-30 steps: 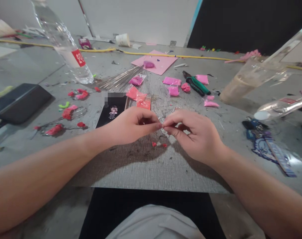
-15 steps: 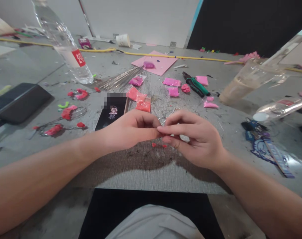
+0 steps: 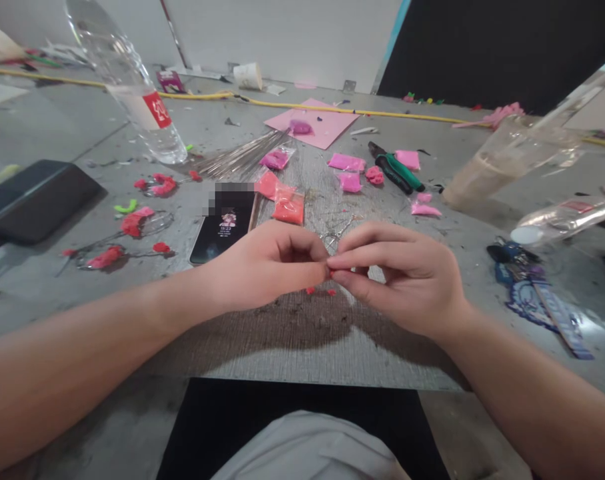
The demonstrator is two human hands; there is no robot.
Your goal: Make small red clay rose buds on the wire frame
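My left hand [image 3: 270, 263] and my right hand [image 3: 405, 273] meet fingertip to fingertip above the grey mat [image 3: 302, 333]. Both pinch a tiny red piece [image 3: 328, 271] that barely shows between the fingers; a thin wire loop [image 3: 335, 233] rises just behind them. Two small red bits [image 3: 320, 291] lie on the mat right under the fingertips. A phone [image 3: 225, 223] with its screen lit lies beyond my left hand, beside bags of orange-red clay [image 3: 285, 203].
Pink clay bags [image 3: 350, 172], green-handled pliers [image 3: 395, 170] and a pink sheet [image 3: 315, 123] lie farther back. A clear water bottle [image 3: 132, 93] stands back left, near red clay-and-wire pieces [image 3: 125, 233] and a black case [image 3: 37, 200]. A plastic cup [image 3: 497, 163], another bottle [image 3: 562, 220] and keys [image 3: 527, 283] sit right.
The hands stayed pinched together and shifted slightly; the view tilted a little. Nothing on the table has moved.
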